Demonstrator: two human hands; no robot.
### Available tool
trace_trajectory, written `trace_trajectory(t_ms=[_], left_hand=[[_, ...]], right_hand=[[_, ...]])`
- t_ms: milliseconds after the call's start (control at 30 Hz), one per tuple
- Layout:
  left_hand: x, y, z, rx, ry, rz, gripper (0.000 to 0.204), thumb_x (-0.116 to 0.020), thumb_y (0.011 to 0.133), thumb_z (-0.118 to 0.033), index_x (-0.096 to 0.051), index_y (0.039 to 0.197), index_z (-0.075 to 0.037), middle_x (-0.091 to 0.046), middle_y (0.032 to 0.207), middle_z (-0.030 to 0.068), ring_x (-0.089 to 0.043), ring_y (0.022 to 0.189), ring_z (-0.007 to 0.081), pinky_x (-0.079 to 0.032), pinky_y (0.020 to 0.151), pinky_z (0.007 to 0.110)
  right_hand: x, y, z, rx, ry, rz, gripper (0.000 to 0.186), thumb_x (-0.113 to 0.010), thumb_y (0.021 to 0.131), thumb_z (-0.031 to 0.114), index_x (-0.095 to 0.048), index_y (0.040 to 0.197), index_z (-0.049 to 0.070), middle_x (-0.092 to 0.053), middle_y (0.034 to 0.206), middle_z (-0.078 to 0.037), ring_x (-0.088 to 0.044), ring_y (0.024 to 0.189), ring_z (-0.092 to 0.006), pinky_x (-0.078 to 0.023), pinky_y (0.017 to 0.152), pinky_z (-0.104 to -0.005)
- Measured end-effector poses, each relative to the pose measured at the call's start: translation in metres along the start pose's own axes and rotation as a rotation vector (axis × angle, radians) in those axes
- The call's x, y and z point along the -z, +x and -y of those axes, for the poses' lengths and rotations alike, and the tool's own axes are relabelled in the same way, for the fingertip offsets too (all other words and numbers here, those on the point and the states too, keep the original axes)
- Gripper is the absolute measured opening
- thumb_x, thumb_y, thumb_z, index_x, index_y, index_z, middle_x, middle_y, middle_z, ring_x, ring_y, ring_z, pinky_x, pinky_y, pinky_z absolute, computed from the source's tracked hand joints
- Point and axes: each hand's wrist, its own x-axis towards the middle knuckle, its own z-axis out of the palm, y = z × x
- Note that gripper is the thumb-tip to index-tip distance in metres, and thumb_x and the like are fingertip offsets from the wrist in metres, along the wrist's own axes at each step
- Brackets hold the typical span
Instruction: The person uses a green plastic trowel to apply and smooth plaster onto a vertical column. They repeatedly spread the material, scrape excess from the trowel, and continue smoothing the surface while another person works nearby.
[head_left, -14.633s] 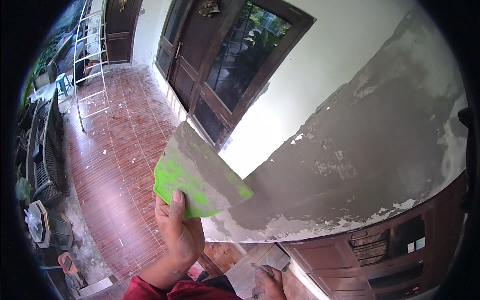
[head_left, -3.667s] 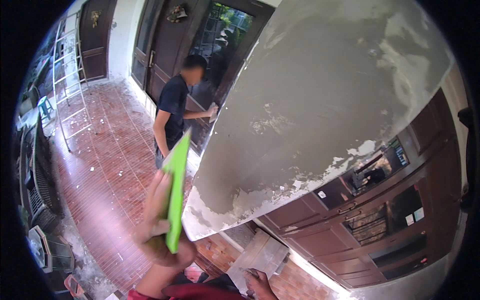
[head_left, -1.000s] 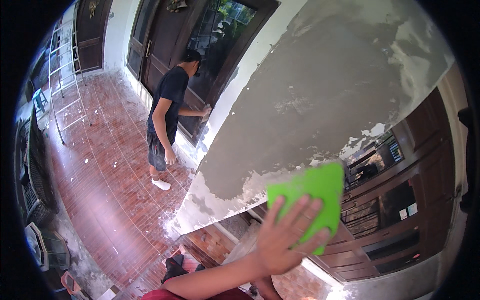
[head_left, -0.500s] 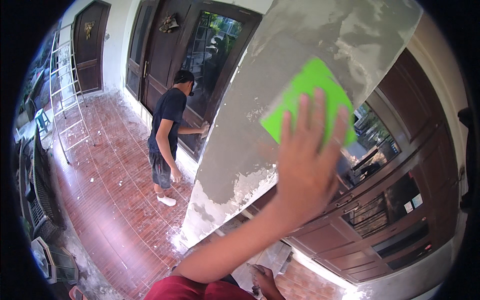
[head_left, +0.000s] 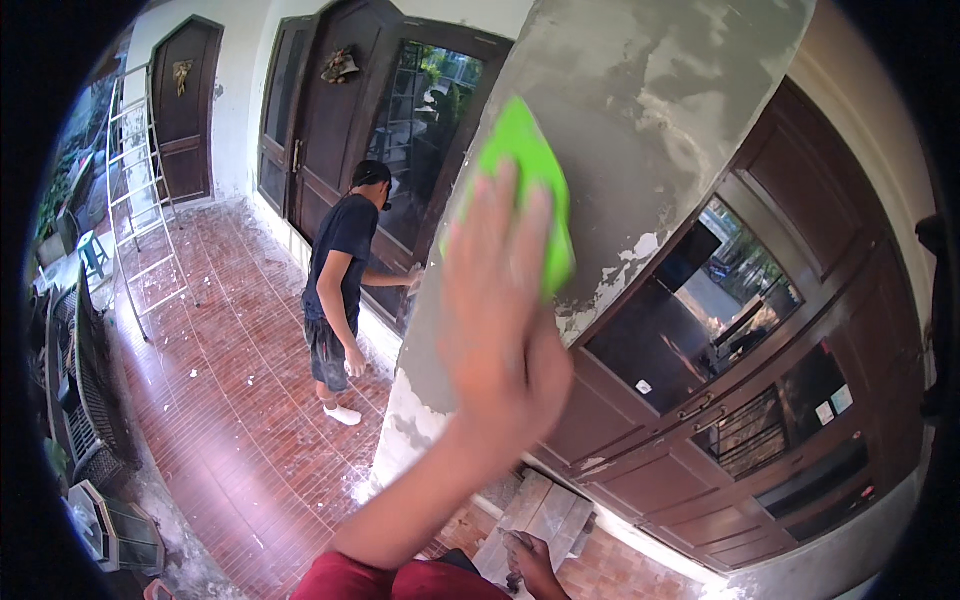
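My left hand [head_left: 495,300] presses a bright green, flat plastic spreader [head_left: 515,130] against the grey-plastered surface of a wall column [head_left: 660,90]; its fingers lie over the spreader, blurred by motion. White patches and ragged edges show along the plaster's margins. My right hand [head_left: 535,565] is low at the bottom, closed around a dark, grime-covered object I cannot make out.
A co-worker [head_left: 340,260] in dark clothes stoops at a dark door [head_left: 335,120]. A metal ladder [head_left: 150,270] stands left on red tiles [head_left: 220,420], near a bench [head_left: 75,380] and lantern [head_left: 125,530]. Panelled doors [head_left: 840,280] line the right; planks [head_left: 555,510] lie below.
Since half a second ago my left hand and spreader have swept leftward along the plaster and turned more upright. The co-worker, absent in the oldest frame, stays stooped at the door.
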Motion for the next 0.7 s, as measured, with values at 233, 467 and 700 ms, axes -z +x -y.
trace_trajectory(t_ms=[233, 467, 700], left_hand=[[-0.056, 0.035, -0.008, -0.005, 0.077, 0.018, 0.063, -0.056, 0.079, 0.007, -0.046, 0.140, -0.007, -0.042, 0.143, 0.0264, -0.041, 0.131, 0.0437, -0.033, 0.108, 0.050], [-0.030, -0.028, -0.064, -0.022, -0.316, 0.291, 0.061, -0.055, 0.077, 0.002, -0.049, 0.137, -0.007, -0.043, 0.141, 0.0297, -0.042, 0.131, 0.0460, -0.027, 0.108, 0.060], [0.015, -0.016, 0.010, 0.105, 0.176, 0.019, 0.056, -0.047, 0.078, 0.008, -0.057, 0.131, -0.005, -0.048, 0.140, 0.0238, -0.039, 0.136, 0.0397, -0.023, 0.112, 0.053]], right_hand=[[-0.010, -0.005, 0.006, 0.027, -0.095, -0.052, 0.020, -0.063, 0.092, 0.025, -0.058, 0.081, 0.008, -0.043, 0.057, 0.006, -0.038, 0.047, -0.0057, -0.030, 0.043, -0.0238], [-0.016, -0.006, 0.005, -0.051, -0.062, -0.038, 0.023, -0.061, 0.093, 0.024, -0.055, 0.076, 0.010, -0.042, 0.058, 0.006, -0.037, 0.047, -0.0050, -0.028, 0.044, -0.0229], [-0.010, -0.008, 0.000, -0.022, -0.008, -0.008, 0.019, -0.063, 0.092, 0.023, -0.058, 0.080, 0.008, -0.042, 0.058, 0.007, -0.037, 0.046, -0.0042, -0.027, 0.043, -0.0224]])
